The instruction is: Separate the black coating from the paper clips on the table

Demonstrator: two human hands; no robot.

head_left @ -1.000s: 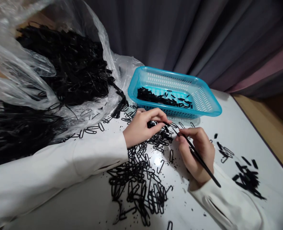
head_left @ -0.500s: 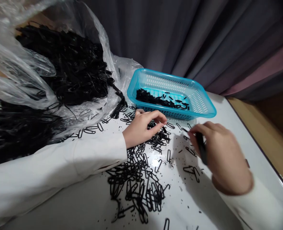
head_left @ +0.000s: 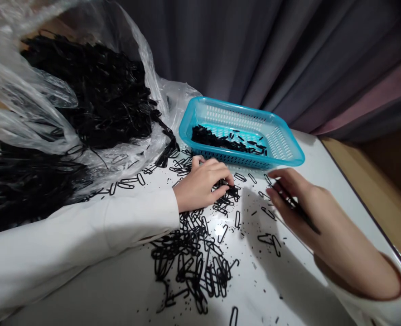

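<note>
My left hand reaches in from the left, just below the blue basket, its fingers curled down at a small dark pile; what its fingertips hold, if anything, is hidden. On the right, my right hand is closed on a slim black tool, which lies across the palm. Many black loop-shaped pieces and small crumbs are scattered on the white table. The blue basket holds short black pieces along its near left side.
A clear plastic bag full of black strips stands at the upper left, with more dark strands below it. Grey curtains hang behind the basket. The table's right edge runs diagonally.
My right hand has turned, with the black tool now lying more slanted across it, and its forearm has shifted right. My left fingers have moved slightly down and left.
</note>
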